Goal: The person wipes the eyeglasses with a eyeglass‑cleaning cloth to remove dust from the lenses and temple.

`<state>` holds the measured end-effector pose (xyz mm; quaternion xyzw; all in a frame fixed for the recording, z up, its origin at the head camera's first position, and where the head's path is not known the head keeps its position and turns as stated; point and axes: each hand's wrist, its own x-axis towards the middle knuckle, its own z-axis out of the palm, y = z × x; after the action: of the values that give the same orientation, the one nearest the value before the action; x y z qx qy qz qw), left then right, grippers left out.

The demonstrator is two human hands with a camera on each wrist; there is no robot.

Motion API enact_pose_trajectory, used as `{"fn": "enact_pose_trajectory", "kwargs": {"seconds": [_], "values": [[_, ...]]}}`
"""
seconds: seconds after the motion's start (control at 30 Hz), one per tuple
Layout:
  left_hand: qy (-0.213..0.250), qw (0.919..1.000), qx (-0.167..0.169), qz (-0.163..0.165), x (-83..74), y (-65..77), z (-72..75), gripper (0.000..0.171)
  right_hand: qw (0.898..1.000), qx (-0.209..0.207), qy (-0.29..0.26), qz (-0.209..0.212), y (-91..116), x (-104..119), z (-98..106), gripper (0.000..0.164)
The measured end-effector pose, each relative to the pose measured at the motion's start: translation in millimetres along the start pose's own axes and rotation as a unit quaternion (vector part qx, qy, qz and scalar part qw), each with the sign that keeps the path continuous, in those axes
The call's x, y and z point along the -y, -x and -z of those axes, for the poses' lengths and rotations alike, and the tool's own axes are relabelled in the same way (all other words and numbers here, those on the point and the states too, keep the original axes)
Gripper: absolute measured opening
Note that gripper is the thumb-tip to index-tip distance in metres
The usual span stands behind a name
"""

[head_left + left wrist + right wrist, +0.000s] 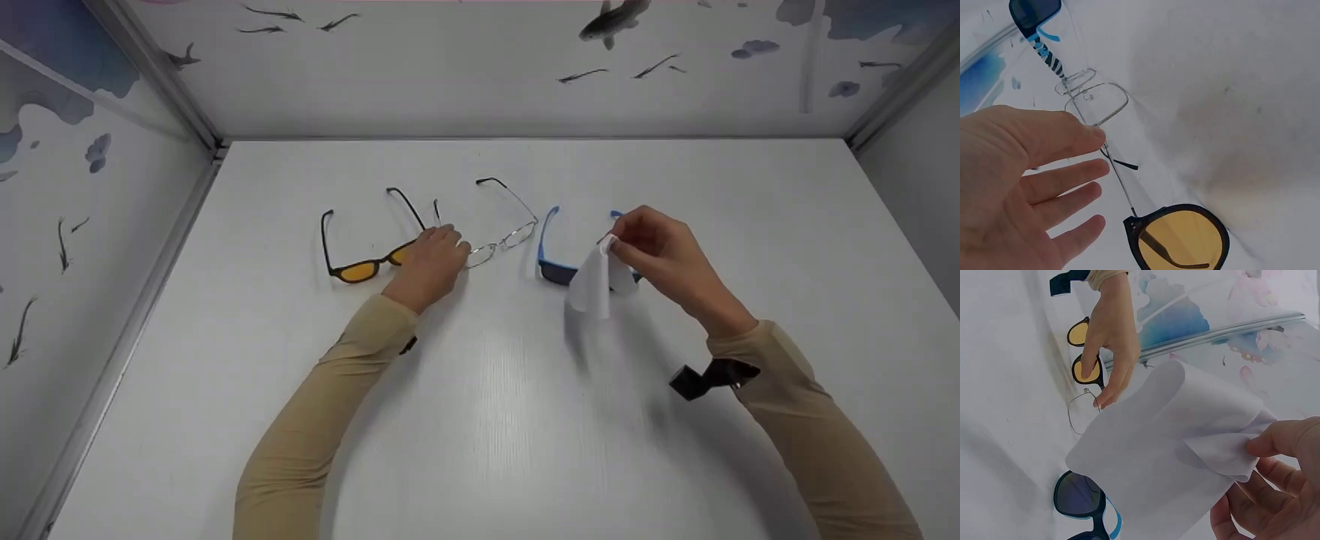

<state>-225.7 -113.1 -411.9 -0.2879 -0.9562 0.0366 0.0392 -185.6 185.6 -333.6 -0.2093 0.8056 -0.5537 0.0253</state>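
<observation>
The white tabletop [487,435], glossy and faintly grained, carries a row from left to right: black-framed glasses [358,271] with yellow lenses, thin metal-rimmed glasses [519,235] and dark sunglasses [556,272] with blue legs, all lying unfolded with their legs toward the far edge

The tan-sleeved left arm [307,435] extends forward, its bare left hand [426,264] back uppermost, 3 fingers loosely spread. The tan-sleeved right arm [817,442] angles inward, its bare right hand [671,259] raised, thumb and fingertips pinching.
</observation>
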Motion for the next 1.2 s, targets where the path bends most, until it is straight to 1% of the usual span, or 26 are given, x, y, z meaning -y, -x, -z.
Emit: {"fn": "enact_pose_trajectory", "kwargs": {"seconds": [0.13, 0.27, 0.47, 0.67, 0.73, 0.97, 1.1, 1.2], "values": [[-0.003, 0.9994, 0.034, -0.009, -4.0, -10.1, -3.4, 0.016, 1.0, 0.001, 0.003, 0.002, 1, -1, 0, 0.016], [0.0, 0.9988, 0.048, -0.014, -5.4, -15.0, -4.6, 0.014, 1.0, 0.002, -0.002, 0.002, 1, -2, 0, 0.016], [-0.011, 0.9986, 0.049, -0.017, -9.6, -17.1, -2.0, 0.01, 1.0, 0.002, -0.01, 0.012, -2, -3, -3, 0.017], [-0.042, 0.9975, 0.044, -0.037, -15.8, -15.4, -3.4, 0.012, 1.0, 0.0, -0.015, 0.007, -2, -6, -6, 0.017], [-0.054, 0.9972, 0.036, -0.039, -16.9, -13.7, -5.4, 0.012, 1.0, -0.002, -0.019, 0.005, -2, -6, -7, 0.018], [-0.063, 0.9976, -0.002, -0.028, -16.9, -7.4, -6.7, 0.007, 0.999, -0.014, -0.048, -0.005, 0, -4, -8, 0.018], [-0.055, 0.9974, -0.041, -0.024, -19.5, -5.3, -0.1, 0.006, 0.998, -0.032, -0.057, -0.018, 3, -4, -7, 0.019], [-0.027, 0.9969, -0.071, -0.02, -23.6, -3.9, 10.7, 0.009, 0.997, -0.044, -0.064, -0.022, 6, -5, -6, 0.019]]}}
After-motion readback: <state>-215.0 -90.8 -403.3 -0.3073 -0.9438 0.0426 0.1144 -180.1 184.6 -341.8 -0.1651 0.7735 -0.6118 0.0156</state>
